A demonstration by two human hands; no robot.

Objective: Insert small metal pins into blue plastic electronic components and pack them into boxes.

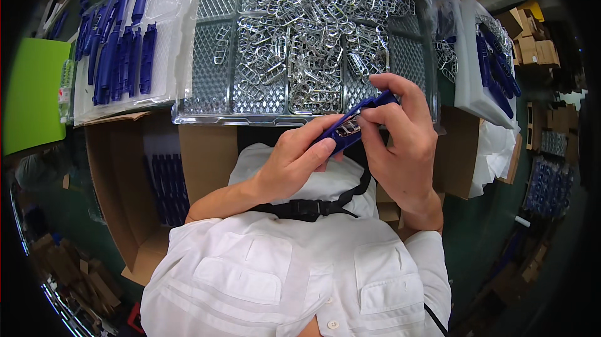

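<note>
My left hand (294, 158) grips a long blue plastic part (355, 125) from below, close to my chest. My right hand (400, 143) holds the same part from the right, with the thumb and forefinger pinching its far end. A small shiny metal clip (348, 128) sits in a recess of the part, between my two thumbs. Just beyond my hands lies a clear plastic tray (206, 96) heaped with several loose metal clips (313, 36).
At the left a white tray (166, 36) holds several blue parts (119, 55). Another white tray (469, 80) at the right carries more blue parts (498, 64). An open cardboard box (134, 205) with blue parts stands at my lower left. A green board (31, 96) lies far left.
</note>
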